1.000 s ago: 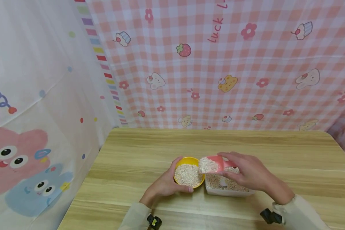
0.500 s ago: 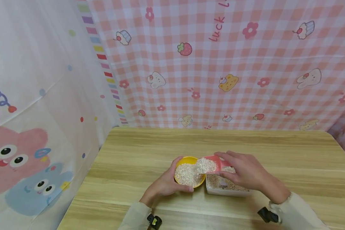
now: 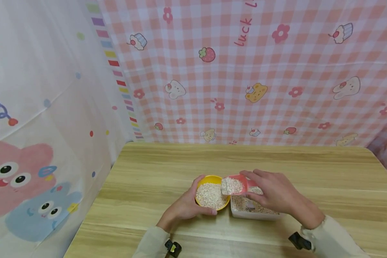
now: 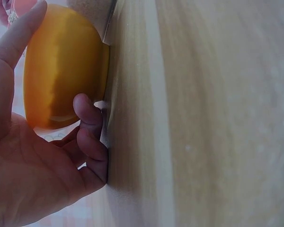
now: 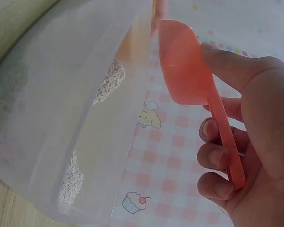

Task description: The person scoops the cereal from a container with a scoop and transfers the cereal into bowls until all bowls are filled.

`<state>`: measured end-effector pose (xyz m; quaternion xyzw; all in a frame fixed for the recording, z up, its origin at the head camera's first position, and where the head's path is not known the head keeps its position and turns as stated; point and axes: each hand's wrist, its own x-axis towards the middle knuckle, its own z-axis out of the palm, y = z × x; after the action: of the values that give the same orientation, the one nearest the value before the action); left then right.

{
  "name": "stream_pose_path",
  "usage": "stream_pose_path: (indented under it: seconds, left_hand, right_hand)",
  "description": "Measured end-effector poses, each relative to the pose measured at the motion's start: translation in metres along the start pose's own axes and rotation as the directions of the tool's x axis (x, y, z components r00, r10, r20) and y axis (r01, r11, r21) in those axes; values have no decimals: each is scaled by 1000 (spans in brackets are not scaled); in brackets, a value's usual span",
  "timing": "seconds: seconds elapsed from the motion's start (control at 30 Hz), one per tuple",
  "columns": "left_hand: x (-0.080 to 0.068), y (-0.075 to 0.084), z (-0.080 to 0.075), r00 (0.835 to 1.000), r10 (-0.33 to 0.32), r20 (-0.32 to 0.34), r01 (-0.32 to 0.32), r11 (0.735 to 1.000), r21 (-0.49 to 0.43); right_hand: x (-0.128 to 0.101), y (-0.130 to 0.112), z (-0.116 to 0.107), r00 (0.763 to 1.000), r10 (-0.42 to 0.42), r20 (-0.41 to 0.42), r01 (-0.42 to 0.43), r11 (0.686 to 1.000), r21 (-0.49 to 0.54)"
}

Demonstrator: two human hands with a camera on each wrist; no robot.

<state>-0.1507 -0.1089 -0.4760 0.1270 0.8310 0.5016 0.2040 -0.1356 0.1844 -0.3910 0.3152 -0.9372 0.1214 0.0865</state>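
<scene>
The pink plastic scoop [image 3: 237, 184], heaped with pale oat flakes [image 3: 231, 185], hangs tilted over the right rim of the yellow bowl [image 3: 211, 195], its mouth toward the bowl. The right hand [image 3: 274, 195] pinches its thin flat handle between thumb and curled fingers [image 5: 217, 158]; the wrist view shows the scoop's smooth rounded back and the handle lying across the fingers. The left hand [image 3: 185, 206] cups the bowl, thumb along one side and fingers [image 4: 90, 125] curled against the lower wall, steadying it on the wooden table [image 3: 277, 161].

The bowl is small, round, glossy plastic, and already holds flakes close to its rim. Just to its right, touching or nearly so, stands a translucent white rectangular container [image 3: 256, 211] with more flakes in it; a few cling to its frosted wall [image 5: 109, 85].

The likely trouble is spillage. The flakes are light, dry and loose, the scoop is piled high, and the bowl is nearly full, so a quick tip would probably send flakes over the rim onto the table or into the gap between bowl and container. The bowl looks light; a nudge from the scoop could shift it if the left hand loosened.

A pink gingham cloth [image 3: 277, 71] printed with cupcakes and strawberries hangs behind the table.
</scene>
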Motion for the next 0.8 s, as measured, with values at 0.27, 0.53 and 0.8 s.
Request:
stream_pose_path:
  seconds: [0.27,0.53,0.8]
  left_hand:
    - [0,0,0,1000,5,1,-5,1000,-3]
    - [0,0,0,1000,11,6,-11,1000,-3]
    - [-1,0,0,1000,9,3,-9,1000,-17]
  right_hand:
    - [2,-2,-2,1000,-8,5,8,999,-40]
    - [4,-6,0,998,-54,-41,50,993,-105]
    - [5,-7,0,991,-101,-90,88,985,-146]
